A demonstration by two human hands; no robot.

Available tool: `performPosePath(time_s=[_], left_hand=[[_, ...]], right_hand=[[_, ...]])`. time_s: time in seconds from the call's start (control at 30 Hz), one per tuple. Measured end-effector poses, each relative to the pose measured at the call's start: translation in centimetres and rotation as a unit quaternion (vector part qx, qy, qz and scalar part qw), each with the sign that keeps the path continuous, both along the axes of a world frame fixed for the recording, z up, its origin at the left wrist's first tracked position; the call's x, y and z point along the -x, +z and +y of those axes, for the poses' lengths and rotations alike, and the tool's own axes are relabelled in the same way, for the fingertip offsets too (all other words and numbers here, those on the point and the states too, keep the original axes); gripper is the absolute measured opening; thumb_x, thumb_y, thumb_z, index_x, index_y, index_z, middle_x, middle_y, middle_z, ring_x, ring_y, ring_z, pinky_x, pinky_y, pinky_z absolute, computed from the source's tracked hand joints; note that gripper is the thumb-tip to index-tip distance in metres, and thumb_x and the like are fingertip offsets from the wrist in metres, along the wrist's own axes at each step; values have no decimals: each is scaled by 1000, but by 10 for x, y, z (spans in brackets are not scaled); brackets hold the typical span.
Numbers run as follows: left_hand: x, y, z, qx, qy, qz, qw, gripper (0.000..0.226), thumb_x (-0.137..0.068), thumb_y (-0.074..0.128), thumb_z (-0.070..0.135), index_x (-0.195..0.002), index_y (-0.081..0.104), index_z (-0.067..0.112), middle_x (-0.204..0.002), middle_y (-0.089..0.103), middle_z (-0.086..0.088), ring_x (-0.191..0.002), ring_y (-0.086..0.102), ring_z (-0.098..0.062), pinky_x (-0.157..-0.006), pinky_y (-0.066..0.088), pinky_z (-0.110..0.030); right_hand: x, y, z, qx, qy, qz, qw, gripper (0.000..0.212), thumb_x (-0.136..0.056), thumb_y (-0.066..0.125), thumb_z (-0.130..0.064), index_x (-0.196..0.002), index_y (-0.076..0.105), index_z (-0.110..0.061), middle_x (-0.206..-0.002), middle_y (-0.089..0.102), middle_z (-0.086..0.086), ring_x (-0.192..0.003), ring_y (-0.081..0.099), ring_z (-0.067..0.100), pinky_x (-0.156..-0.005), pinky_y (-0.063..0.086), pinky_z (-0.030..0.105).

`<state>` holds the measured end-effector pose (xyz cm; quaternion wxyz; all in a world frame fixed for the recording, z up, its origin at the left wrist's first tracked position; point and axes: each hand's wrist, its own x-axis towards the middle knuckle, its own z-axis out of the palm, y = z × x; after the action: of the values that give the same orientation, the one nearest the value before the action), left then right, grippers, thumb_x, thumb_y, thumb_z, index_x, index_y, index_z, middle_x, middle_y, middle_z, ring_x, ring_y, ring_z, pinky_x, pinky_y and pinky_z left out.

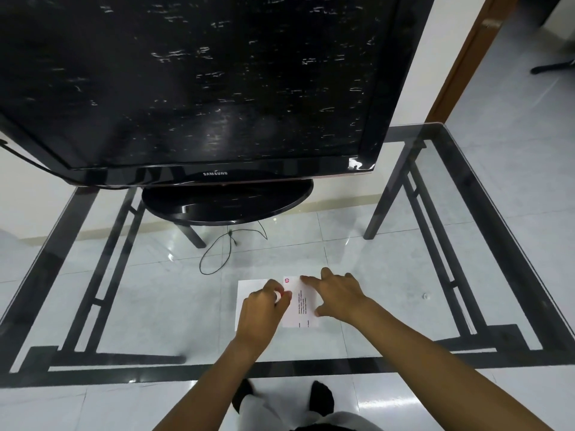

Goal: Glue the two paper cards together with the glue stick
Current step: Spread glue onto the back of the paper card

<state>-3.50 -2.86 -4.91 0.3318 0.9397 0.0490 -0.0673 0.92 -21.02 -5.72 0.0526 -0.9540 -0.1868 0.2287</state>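
Two white paper cards lie side by side on the glass table. The plain card [249,287] is on the left, mostly under my left hand. The printed card [300,306], with a red logo and lines of text, is on the right. My left hand [264,309] is closed around a small white glue stick [278,295], whose end shows between the fingers. My right hand [337,295] rests flat on the printed card's right side, fingers spread and pressing it down.
A black television [199,88] on an oval stand [227,203] fills the far half of the glass table [466,275]. A small clear cap-like object [425,296] lies to the right. A thin black cable [224,250] loops below. The table's black frame bar [311,367] runs near me.
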Motion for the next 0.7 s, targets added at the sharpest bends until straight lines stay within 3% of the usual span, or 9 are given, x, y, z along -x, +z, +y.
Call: performPosePath(time_s=[0.2, 0.27, 0.37, 0.5, 0.63, 0.7], left_hand=[[57, 0, 7, -18, -28, -2, 999, 20, -88, 60, 42, -92, 58, 22, -84, 76, 1, -62, 67, -14, -50, 39, -1], [61, 3, 2, -11, -22, -4, 1000, 18, -87, 61, 40, -92, 57, 23, -90, 77, -2, -65, 68, -14, -51, 39, -1], [54, 9, -13, 22, -11, -18, 1000, 18, -88, 62, 38, -94, 56, 22, -90, 77, -5, -55, 63, -8, -47, 38, -4], [45, 7, -31, 31, -34, 4, 999, 25, -89, 60, 38, -99, 57, 15, -93, 75, -11, -69, 69, -21, -45, 37, -5], [45, 1, -21, 28, -33, 13, 999, 25, -89, 58, 41, -99, 55, 19, -109, 74, -2, -78, 72, -18, -48, 40, -4], [48, -1, -8, 31, -10, 11, 999, 21, -88, 60, 40, -94, 54, 21, -106, 75, -2, -76, 72, -17, -49, 40, -3]], right_hand=[[1, -8, -3, -11, -14, 12, 1000, 82, -78, 69, -41, -145, 22, -36, -120, 49, 9, -97, 61, 28, -91, 40, 42], [1, -9, -3, -11, -16, 15, 1000, 83, -79, 69, -41, -146, 20, -37, -120, 49, 10, -97, 60, 29, -92, 40, 42], [2, -8, -3, -8, -15, 17, 1000, 81, -81, 66, -41, -146, 18, -37, -122, 48, 10, -100, 59, 30, -92, 38, 42], [5, -4, -2, 2, -13, 20, 1000, 78, -84, 64, -39, -147, 17, -36, -122, 49, 12, -102, 58, 31, -93, 36, 43], [7, -1, 0, -2, -13, 20, 1000, 78, -85, 64, -37, -147, 18, -35, -123, 50, 11, -105, 58, 31, -98, 36, 45], [8, -2, 1, -3, -11, 25, 1000, 79, -84, 65, -37, -147, 17, -36, -122, 51, 11, -104, 59, 31, -98, 37, 44]])
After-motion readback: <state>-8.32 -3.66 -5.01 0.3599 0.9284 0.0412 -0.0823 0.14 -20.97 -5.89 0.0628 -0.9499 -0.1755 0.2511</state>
